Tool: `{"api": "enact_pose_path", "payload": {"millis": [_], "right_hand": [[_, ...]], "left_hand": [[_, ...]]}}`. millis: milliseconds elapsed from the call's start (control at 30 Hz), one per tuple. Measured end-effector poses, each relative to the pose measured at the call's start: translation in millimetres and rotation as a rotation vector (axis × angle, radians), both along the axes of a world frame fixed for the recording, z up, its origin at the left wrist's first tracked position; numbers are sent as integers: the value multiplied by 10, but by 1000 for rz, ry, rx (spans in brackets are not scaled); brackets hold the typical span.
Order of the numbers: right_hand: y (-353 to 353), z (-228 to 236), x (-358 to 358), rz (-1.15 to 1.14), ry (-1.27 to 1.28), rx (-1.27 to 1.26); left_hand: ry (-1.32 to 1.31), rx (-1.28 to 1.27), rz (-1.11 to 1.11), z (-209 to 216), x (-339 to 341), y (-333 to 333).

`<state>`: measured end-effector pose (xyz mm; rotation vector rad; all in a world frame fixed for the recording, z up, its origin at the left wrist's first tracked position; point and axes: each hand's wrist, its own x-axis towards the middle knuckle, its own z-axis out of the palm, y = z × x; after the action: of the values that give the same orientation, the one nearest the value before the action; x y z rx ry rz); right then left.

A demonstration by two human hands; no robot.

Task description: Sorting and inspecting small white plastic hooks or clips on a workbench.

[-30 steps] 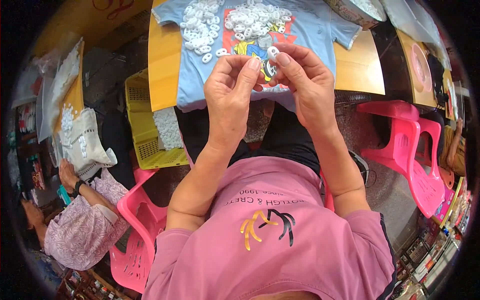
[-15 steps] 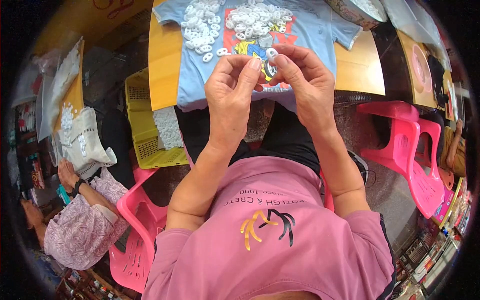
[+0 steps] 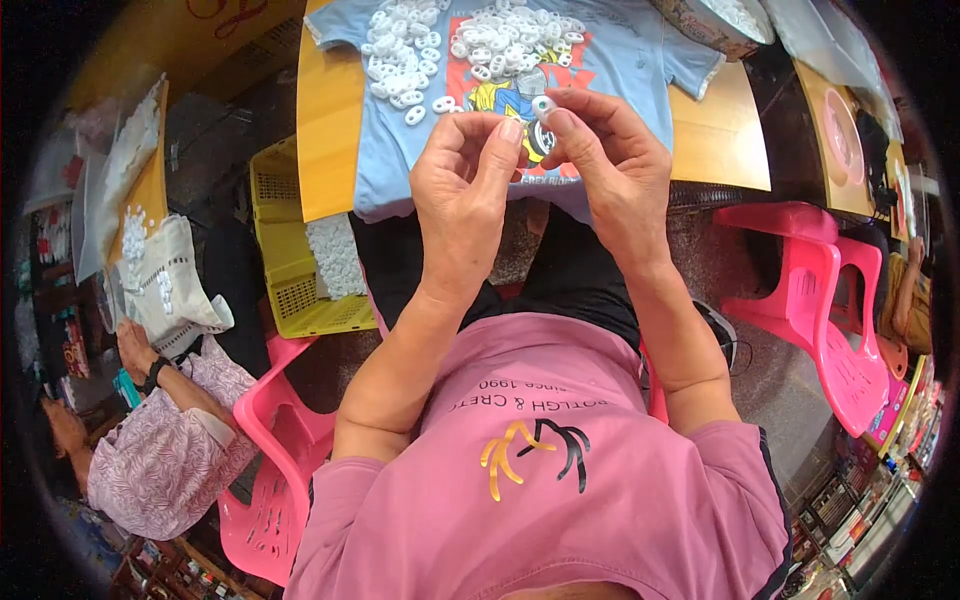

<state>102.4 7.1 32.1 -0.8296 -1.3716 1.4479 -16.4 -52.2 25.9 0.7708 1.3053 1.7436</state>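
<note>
Over the near part of a light blue printed T-shirt (image 3: 400, 160) laid on the table, my two hands are raised close together. Pinched between thumb and fingertips of my right hand (image 3: 625, 180) is a small white oval plastic piece (image 3: 543, 106), tilted up, with a greenish spot at its upper hole. My left hand (image 3: 465, 190) is closed too, thumb against forefinger, just left of the piece; anything in that pinch is too small to make out. Beyond them on the shirt lie two heaps of similar two-holed white pieces (image 3: 400, 50), with a few loose ones near the left heap.
A round tub (image 3: 735, 40) stands at the table's far right. Yellow plastic crates (image 3: 280, 235) and a mass of white pieces (image 3: 335, 255) are below the table's left side. Pink chairs (image 3: 800, 270) stand right and left. Another person's hand (image 3: 135, 350) rests at far left.
The white piece has turned slightly in my right fingertips, and a greenish spot now shows at its upper hole. My hands have otherwise barely moved.
</note>
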Motion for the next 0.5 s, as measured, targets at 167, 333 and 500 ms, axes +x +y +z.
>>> {"api": "enact_pose_path", "payload": {"millis": [167,333,500], "right_hand": [[7,-9,15,26,3,-20],[-2,-24,-7,6,21,-12],[-6,-5,14,28,12,-18]], "left_hand": [[3,-4,-2,13,3,-5],[-4,3,0,28,6,-13],[-6,-1,10,17,0,-12]]}}
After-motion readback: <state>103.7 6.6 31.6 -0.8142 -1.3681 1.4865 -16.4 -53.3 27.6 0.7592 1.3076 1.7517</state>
